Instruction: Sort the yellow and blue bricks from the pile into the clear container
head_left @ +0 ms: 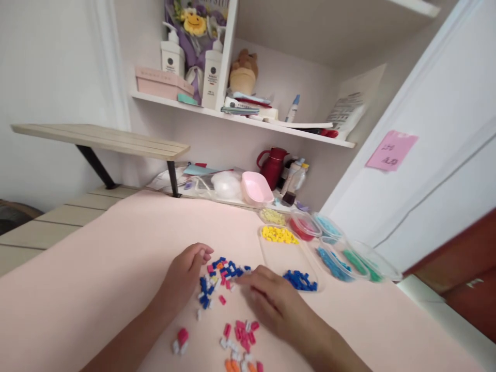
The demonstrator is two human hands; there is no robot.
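Observation:
My left hand rests on its side at the left edge of a mixed pile of small plastic building bricks. Its fingers are loosely curved, and I see nothing in them. My right hand reaches in from the right with its index finger stretched to the pile's edge, near pink and white bricks. Blue, pink, white and orange bricks make up the pile. Nearer me lies a group of pink bricks with white and orange ones. A few pink and white bricks sit apart by my left forearm.
A clear tray on the right holds yellow bricks and blue bricks. Beyond stand lidded tubs, one with red pieces, another with blue ones. A pink bowl and a red jug stand behind.

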